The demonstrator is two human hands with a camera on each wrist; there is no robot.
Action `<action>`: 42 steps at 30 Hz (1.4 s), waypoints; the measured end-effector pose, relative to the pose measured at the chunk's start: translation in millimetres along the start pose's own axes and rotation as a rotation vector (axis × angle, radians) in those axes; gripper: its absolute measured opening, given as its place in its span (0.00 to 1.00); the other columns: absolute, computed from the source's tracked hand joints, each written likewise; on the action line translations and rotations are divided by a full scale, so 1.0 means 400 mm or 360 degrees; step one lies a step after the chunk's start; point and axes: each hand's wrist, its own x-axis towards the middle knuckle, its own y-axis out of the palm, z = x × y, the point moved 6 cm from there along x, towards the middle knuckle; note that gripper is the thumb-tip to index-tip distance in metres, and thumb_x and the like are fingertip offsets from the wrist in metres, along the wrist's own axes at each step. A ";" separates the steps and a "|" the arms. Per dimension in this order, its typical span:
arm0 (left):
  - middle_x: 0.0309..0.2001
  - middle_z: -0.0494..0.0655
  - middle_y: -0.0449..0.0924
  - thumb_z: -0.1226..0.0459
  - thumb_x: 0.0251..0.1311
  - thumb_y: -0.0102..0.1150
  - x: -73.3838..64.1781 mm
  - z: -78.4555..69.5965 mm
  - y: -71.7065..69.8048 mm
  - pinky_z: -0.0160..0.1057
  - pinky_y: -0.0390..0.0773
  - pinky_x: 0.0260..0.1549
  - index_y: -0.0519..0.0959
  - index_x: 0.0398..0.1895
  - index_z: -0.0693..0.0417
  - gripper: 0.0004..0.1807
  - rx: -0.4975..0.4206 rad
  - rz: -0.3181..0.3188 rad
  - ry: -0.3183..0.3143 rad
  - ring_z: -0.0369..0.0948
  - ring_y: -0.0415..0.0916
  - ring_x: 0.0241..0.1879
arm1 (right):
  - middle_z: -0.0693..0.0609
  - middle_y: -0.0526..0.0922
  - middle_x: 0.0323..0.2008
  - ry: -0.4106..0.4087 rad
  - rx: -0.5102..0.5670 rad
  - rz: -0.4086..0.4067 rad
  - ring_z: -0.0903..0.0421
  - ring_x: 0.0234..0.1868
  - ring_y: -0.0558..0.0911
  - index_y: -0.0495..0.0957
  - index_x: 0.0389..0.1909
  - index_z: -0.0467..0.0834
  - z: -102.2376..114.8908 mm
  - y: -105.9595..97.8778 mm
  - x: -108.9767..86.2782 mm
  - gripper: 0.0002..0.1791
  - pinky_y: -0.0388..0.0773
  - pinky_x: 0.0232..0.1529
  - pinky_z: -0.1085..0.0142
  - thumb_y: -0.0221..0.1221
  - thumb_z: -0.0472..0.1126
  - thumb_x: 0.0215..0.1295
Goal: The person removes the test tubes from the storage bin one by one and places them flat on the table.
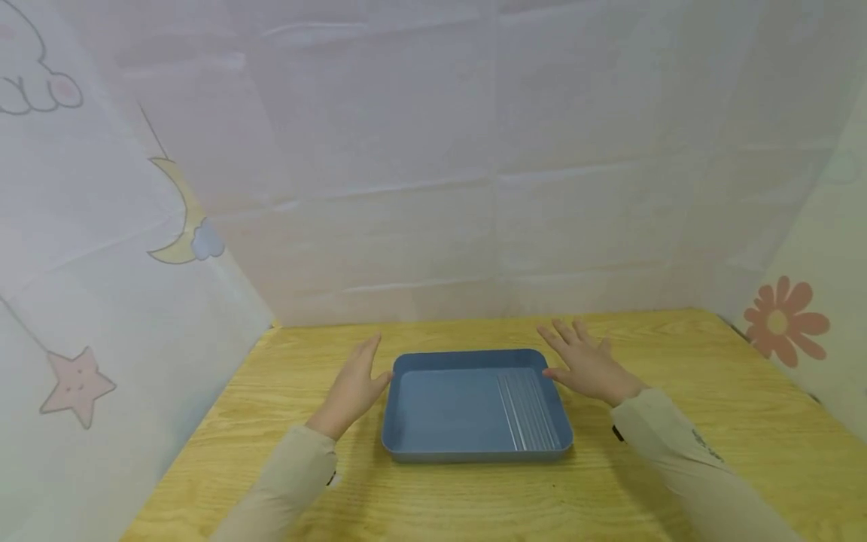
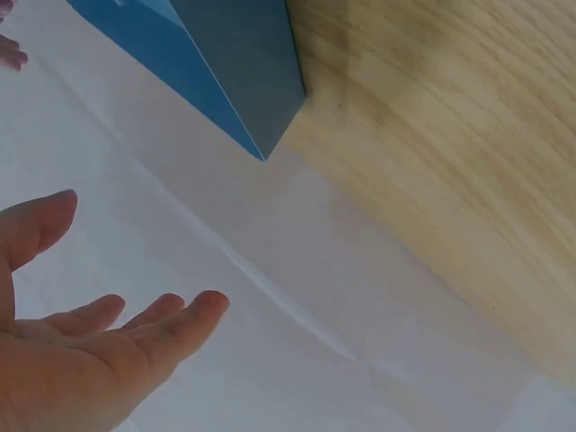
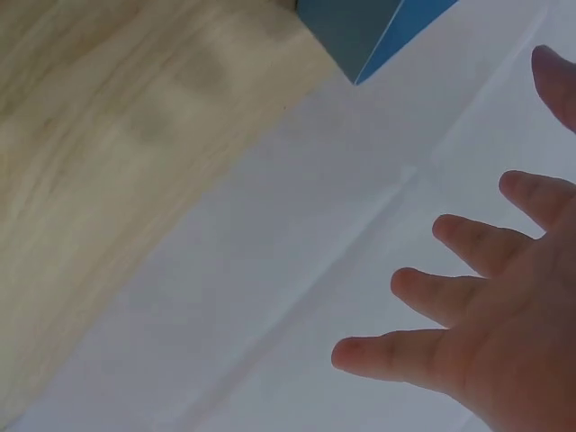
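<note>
A blue rectangular tray (image 1: 447, 410) lies on the wooden table in the head view. Several thin clear rods or tubes (image 1: 528, 414) lie side by side along its right part; their exact kind is hard to tell. My left hand (image 1: 352, 391) hovers beside the tray's left side, thumb spread from the straight fingers, holding nothing. Past the right side, my right hand (image 1: 589, 365) has its fingers fanned out and holds nothing. Both wrist views show a tray corner (image 2: 238, 72) (image 3: 351, 36) with a gap between it and each hand.
The yellow wood-grain table (image 1: 460, 500) reaches back to a pale creased sheet (image 1: 406, 165). Similar sheets hang at both sides, printed with a moon (image 1: 174, 245) and star (image 1: 77, 385) on the left and a flower (image 1: 786, 322) on the right.
</note>
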 end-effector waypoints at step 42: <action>0.71 0.75 0.44 0.43 0.76 0.16 -0.009 -0.056 0.153 0.56 0.57 0.66 0.36 0.75 0.69 0.41 -0.1917 0.1036 -0.0634 0.63 0.52 0.69 | 0.39 0.80 0.35 0.0777 0.1282 0.0251 0.54 0.26 0.81 0.62 0.63 0.21 -0.072 0.136 -0.040 0.25 0.79 0.18 0.63 0.52 0.27 0.68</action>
